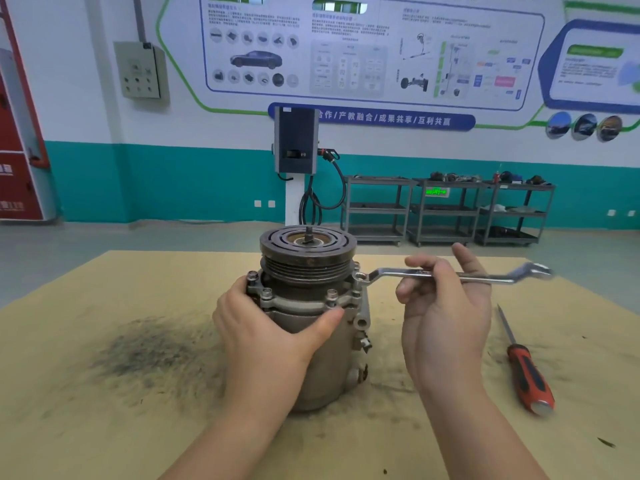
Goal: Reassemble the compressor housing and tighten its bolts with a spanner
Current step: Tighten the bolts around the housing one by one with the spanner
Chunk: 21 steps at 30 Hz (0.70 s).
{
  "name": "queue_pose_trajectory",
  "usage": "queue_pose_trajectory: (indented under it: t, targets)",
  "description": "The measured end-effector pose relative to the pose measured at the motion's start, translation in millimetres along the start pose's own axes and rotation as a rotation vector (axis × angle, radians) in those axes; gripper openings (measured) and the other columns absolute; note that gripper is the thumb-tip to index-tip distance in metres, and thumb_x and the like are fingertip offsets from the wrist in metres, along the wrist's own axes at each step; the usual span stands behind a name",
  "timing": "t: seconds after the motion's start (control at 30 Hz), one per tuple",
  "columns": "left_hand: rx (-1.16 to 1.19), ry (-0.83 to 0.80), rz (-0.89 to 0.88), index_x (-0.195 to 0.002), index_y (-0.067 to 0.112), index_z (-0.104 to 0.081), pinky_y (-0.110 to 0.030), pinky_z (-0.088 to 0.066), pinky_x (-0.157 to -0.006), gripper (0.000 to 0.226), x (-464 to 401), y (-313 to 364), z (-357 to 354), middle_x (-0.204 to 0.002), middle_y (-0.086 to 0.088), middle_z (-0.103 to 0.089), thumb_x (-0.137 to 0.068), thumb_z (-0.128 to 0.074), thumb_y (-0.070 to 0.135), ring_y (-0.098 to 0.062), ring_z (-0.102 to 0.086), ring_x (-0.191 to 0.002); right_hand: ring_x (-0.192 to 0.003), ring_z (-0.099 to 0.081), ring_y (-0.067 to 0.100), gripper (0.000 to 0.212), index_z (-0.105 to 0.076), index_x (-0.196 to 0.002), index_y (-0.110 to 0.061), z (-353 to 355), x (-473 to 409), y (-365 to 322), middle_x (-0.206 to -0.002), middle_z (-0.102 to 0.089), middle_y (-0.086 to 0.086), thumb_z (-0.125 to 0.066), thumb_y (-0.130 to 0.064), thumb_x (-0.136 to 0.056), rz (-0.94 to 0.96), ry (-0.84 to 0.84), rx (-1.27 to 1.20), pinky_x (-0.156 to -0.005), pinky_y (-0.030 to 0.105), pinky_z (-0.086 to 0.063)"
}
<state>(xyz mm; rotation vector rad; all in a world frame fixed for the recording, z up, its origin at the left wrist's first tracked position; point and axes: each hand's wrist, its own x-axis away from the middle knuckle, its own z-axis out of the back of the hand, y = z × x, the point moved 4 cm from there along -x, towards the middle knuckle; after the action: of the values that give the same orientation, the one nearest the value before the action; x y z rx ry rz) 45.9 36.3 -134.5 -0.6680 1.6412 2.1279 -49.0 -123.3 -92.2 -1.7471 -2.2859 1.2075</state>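
Behind the counter (104,289), a blue wall banner (372,118) reads "产教融合/成果共享/互利共赢". Left hand (273,327) grips the grey compressor (311,306); right hand (446,306) fingers curl around the spanner (450,274).

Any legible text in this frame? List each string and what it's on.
"合作/产教融合/成果共享/互利共赢": blue banner on the wall.
Wall poster: headings and body text too small and blurred to read.
Green exit sign: glowing, characters not legible.
Red cabinet: white characters, too blurred.
Compressor, spanner, screwdriver: no readable markings.
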Motion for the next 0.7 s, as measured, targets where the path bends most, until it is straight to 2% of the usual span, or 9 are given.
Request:
queue_pose_trajectory:
  t: [0.1,0.17,0.27,0.33,0.37,0.43,0.5,0.6,0.7]
  targets:
    - [0.045,0.12,-0.053,-0.101,0.014,-0.044,-0.037,-0.036,-0.088,0.07,-8.6,-1.9,10.5,-0.098,0.0,-0.046,-0.075,-0.039,0.078,-0.022,-0.045,-0.1,-0.041,-0.048,0.013,0.033,-0.042,-0.12,-0.016,3.3,-9.5,8.5,-0.058,-0.059,0.001,-0.037,0.008,-0.097,-0.112,0.014,-0.045,-0.045,0.021,-0.041]
    - [0.174,0.133,0.001,-0.099,0.016,-0.044,-0.028,-0.036,-0.081,0.063,-18.9,-9.9,16.7,-0.094,0.005,-0.05,-0.079,-0.029,0.074,-0.016,-0.049,-0.093,-0.041,-0.047,0.014,0.03,-0.043,-0.115,-0.014,3.4,-12.5,10.4,-0.058,-0.057,0.001,-0.037,0.008,-0.097,-0.134,-0.004,-0.042,-0.044,0.022,-0.041]
    - [0.315,-0.003,0.087,-0.116,0.021,-0.044,-0.004,-0.035,-0.078,0.069,-32.3,-18.4,17.9,-0.111,0.008,-0.053,-0.083,-0.041,0.081,-0.005,-0.051,-0.103,-0.042,-0.048,0.014,0.018,-0.045,-0.101,-0.012,5.7,-18.3,11.1,-0.058,-0.057,0.001,-0.035,0.003,-0.101,-0.215,-0.058,-0.07,-0.044,0.022,-0.043]
    - [0.325,-0.192,0.1,-0.131,0.022,-0.043,0.0,-0.034,-0.08,0.083,-39.7,-22.2,14.4,-0.122,0.012,-0.052,-0.071,-0.048,0.079,-0.003,-0.05,-0.115,-0.042,-0.05,0.013,0.017,-0.045,-0.094,-0.01,7.3,-22.2,13.5,-0.058,-0.059,0.001,-0.034,-0.002,-0.103,-0.282,-0.091,-0.08,-0.044,0.02,-0.044]
    - [0.328,-0.285,0.095,-0.137,0.022,-0.042,0.001,-0.036,-0.081,0.091,-42.7,-23.5,12.7,-0.126,0.014,-0.052,-0.067,-0.053,0.079,0.003,-0.052,-0.114,-0.043,-0.051,0.013,0.017,-0.045,-0.093,-0.007,7.6,-22.4,14.0,-0.059,-0.06,0.002,-0.033,-0.004,-0.104,-0.277,-0.101,-0.074,-0.045,0.021,-0.045]
    - [0.345,-0.424,0.064,-0.138,0.029,-0.042,0.002,-0.039,-0.08,0.091,-45.8,-26.1,10.5,-0.126,0.022,-0.054,-0.066,-0.063,0.079,0.017,-0.053,-0.109,-0.046,-0.055,0.015,0.014,-0.045,-0.098,-0.006,7.5,-17.5,9.4,-0.064,-0.063,0.002,-0.033,-0.009,-0.106,-0.114,-0.134,0.029,-0.049,0.023,-0.048]
    - [0.371,-0.49,0.037,-0.126,0.041,-0.046,0.003,-0.04,-0.077,0.077,-46.2,-27.7,9.6,-0.118,0.034,-0.056,-0.057,-0.065,0.069,0.024,-0.053,-0.105,-0.052,-0.061,0.019,0.012,-0.046,-0.098,-0.014,4.2,-3.8,-0.6,-0.073,-0.066,0.002,-0.037,-0.013,-0.105,0.198,-0.202,0.192,-0.055,0.027,-0.051]
    - [0.436,-0.537,0.074,-0.12,0.047,-0.05,-0.002,-0.046,-0.078,0.075,-47.5,-32.9,7.0,-0.118,0.03,-0.062,-0.05,-0.074,0.059,0.015,-0.058,-0.108,-0.064,-0.066,0.016,0.012,-0.057,-0.091,-0.028,-2.3,22.8,-10.5,-0.077,-0.065,-0.004,-0.05,-0.022,-0.099,0.563,-0.346,0.396,-0.067,0.024,-0.052]
    - [0.475,-0.579,0.077,-0.126,0.043,-0.05,-0.01,-0.049,-0.085,0.084,-49.1,-34.4,4.4,-0.125,0.021,-0.065,-0.049,-0.08,0.055,0.002,-0.06,-0.116,-0.085,-0.064,0.008,0.018,-0.065,-0.087,-0.02,-8.7,44.4,-10.3,-0.084,-0.064,-0.003,-0.056,-0.032,-0.097,0.755,-0.496,0.652,-0.078,0.016,-0.049]
